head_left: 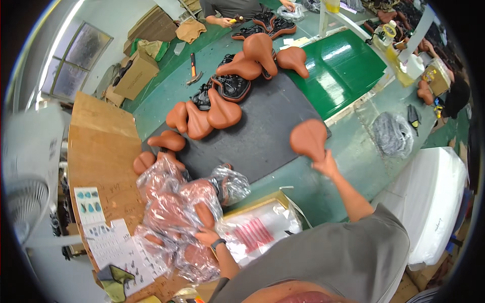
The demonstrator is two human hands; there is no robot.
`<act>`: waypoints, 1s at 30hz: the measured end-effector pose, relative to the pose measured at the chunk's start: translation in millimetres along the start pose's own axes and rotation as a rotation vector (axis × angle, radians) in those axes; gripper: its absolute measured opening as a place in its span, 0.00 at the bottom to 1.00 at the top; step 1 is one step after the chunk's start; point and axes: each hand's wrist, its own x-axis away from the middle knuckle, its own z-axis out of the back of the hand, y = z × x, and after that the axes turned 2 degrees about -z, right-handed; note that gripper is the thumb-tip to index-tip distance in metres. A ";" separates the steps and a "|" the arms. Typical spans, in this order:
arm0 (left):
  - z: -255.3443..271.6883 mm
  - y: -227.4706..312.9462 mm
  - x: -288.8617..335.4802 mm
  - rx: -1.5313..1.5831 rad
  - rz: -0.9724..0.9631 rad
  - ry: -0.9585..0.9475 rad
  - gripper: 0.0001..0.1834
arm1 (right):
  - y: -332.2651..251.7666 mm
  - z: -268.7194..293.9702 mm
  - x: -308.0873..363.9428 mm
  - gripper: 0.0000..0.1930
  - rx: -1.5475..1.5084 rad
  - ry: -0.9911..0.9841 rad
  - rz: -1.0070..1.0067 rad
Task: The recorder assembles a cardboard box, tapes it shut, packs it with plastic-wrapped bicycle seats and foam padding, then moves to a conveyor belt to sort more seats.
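Observation:
In my right hand (326, 164) is a brown bicycle saddle (308, 137), gripped by its narrow nose above the right edge of the dark grey mat (252, 136). My left hand (206, 236), with a dark watch on the wrist, has its fingers closed on a clear plastic bag (189, 214) at the pile of wrapped brown saddles. Plastic folds partly cover what its fingertips hold. More brown saddles (224, 110) lie along the mat's left and far edges. Some are turned over and show black undersides (231, 87).
A hammer (193, 70) lies on the green table. Nearest me is a box lined with white plastic (262, 227). Printed sheets (113, 247) lie on the wooden board (106, 161) at left. Crumpled plastic (393, 134) rests at right. A co-worker's hand (222, 21) is at the far side.

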 end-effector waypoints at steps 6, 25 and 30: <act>43.5 26.3 94.0 0.351 -0.671 0.221 0.36 | 14.2 43.1 271.7 0.56 0.345 -0.039 -0.409; -91.4 -28.0 280.5 0.679 -0.494 -0.879 0.13 | 42.6 46.4 407.9 0.26 -1.151 -0.594 -1.083; -70.8 -40.5 251.4 1.073 0.309 -1.341 0.12 | 5.5 24.9 372.2 0.22 -1.074 -0.535 -0.787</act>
